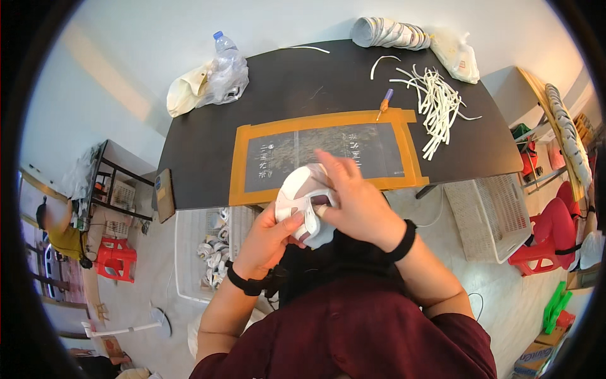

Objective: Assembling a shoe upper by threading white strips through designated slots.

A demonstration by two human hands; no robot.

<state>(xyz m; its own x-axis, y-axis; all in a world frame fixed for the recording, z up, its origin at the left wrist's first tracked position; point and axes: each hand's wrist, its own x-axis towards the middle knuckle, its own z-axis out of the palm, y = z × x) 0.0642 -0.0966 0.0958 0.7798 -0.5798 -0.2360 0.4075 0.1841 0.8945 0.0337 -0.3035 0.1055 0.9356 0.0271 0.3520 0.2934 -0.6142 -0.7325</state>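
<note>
In front of my chest, over the table's near edge, I hold a white and mauve shoe upper. My left hand grips its lower left side, the thumb pressed on the white edge near the opening. My right hand is closed on its right side, with the thumb at the opening and the forefinger lying over the top. A thin dark line shows between the right fingers; I cannot make out what it is. Below the upper lies a taped board with orange tape along its edges.
On the dark table lie a screwdriver-like tool, a heap of white strips, a stack of uppers and a bagged bottle. A phone rests at the left edge. Crates stand below; people sit both sides.
</note>
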